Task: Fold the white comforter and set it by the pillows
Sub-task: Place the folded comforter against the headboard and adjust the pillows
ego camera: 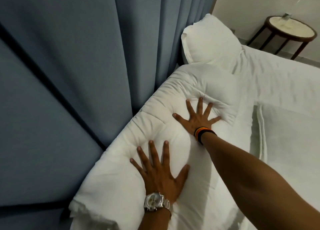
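left hand flat, fingers spread, on comforter | right hand same, near pillow | risk: puffy fold may spring open if hands lift

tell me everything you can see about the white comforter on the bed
The white comforter looks thick, puffy and quilted, with stitched seams and soft wrinkles. It lies folded into a long bulky roll along the bed's edge beside the blue curtain, its far end meeting a white pillow. Both hands press flat on top with fingers spread: the left hand nearer, the right hand farther, denting the filling. Its near corner looks slightly frayed.
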A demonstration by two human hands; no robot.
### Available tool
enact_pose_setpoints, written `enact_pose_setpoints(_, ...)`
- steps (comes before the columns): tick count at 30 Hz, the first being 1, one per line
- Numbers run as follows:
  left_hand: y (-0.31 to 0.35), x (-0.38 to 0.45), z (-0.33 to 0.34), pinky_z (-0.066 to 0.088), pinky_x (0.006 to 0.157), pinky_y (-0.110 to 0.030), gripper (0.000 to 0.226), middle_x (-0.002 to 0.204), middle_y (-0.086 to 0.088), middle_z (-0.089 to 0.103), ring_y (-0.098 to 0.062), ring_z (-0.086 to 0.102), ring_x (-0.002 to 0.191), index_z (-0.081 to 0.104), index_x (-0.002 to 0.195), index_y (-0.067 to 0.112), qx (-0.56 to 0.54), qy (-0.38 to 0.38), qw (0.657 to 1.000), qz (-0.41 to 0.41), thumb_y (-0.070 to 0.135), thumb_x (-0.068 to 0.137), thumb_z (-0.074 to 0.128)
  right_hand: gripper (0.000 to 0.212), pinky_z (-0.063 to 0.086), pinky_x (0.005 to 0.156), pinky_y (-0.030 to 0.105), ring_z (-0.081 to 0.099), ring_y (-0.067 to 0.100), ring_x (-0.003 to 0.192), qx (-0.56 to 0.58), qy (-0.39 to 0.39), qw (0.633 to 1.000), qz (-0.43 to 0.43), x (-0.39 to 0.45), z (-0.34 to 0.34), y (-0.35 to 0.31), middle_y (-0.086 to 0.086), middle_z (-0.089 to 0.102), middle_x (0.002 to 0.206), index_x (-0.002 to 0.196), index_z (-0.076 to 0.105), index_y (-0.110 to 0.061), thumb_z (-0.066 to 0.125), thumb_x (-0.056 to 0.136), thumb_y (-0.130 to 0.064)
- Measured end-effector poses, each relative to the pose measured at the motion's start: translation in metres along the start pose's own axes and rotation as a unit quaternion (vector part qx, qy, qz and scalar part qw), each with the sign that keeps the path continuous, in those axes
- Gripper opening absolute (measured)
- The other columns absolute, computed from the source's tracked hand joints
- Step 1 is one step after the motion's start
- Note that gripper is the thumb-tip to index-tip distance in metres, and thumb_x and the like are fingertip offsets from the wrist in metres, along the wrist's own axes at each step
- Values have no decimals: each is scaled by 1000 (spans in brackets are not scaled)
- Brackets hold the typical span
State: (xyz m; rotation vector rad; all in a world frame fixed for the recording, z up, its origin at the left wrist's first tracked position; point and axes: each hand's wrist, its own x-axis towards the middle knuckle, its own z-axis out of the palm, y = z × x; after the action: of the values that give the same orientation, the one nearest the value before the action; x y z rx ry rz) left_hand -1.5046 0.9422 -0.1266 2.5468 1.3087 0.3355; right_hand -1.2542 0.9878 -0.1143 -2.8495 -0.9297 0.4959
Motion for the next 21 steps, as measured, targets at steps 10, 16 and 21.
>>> enact_pose_setpoints(10,49,-12,-57,-3,112,-77,96,170,-22,0,-56,-2,151,3,164,28,49,-94,994,-32,81,87,27,103,4,119,75,-10,21,161,88,-4,994,-69,-83,-69,75,-17,-7,173,159,7,-57,27,70,-105)
enact_pose_setpoints(16,178,-54,-68,-5,121,-64,74,171,-17,3,-43,-4,156,15,164,27,-9,-154,979,131,59,100,34,95,1,120,73,-5,22,161,146,58,984,88,-191,-89,224,-16,-3,174,159,15,-57,33,76,-99)
enact_pose_setpoints(21,259,-89,-29,10,124,-55,71,172,-11,2,-35,5,157,6,164,30,-22,-266,949,170,61,103,26,90,4,119,74,-8,28,160,158,59,957,238,-257,-89,361,-6,-7,175,161,14,-52,39,83,-90)
